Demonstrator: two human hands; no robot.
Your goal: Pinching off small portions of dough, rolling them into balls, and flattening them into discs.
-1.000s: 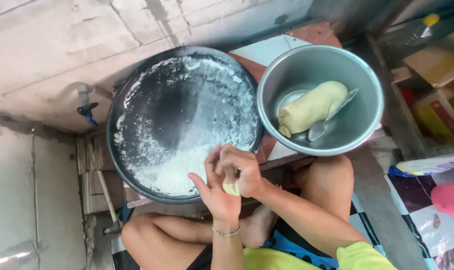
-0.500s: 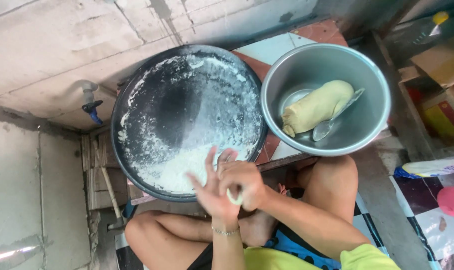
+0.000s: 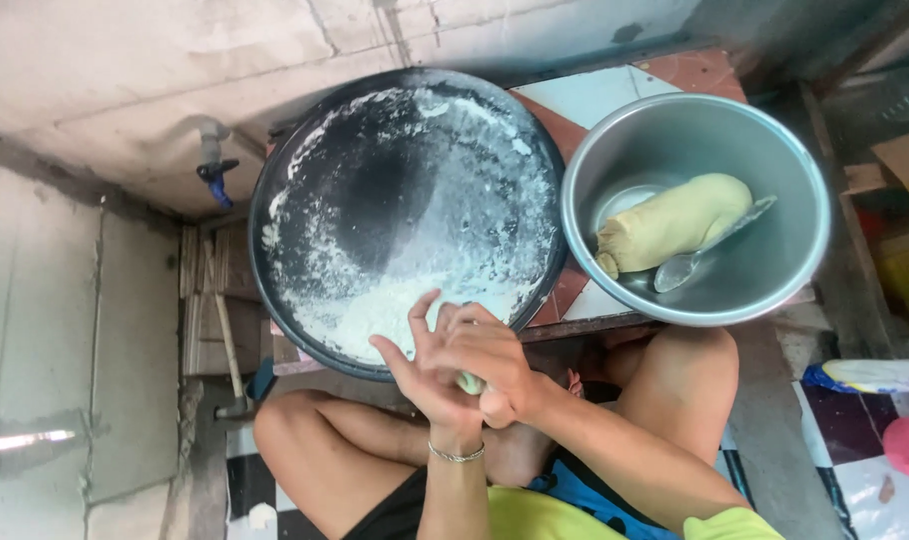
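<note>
The left hand [image 3: 425,365] and the right hand [image 3: 490,360] are pressed together palm to palm just over the near rim of the large round black pan [image 3: 275,300], clasping a small pale yellow-green lump of dough [image 3: 471,382] between them; only a sliver of the lump shows below the right palm, and the left fingers [image 3: 420,312] fan out upward. A thin silver bracelet [image 3: 455,455] circles the left wrist. The pan is dusted with white flour [image 3: 375,310], heaped thickest at the edge nearest the hands. Just to its right, touching it, stands a round steel bowl [image 3: 795,270] holding a long pale yellow dough log [image 3: 675,220] with a metal spoon [image 3: 705,250] leaning against it
</note>
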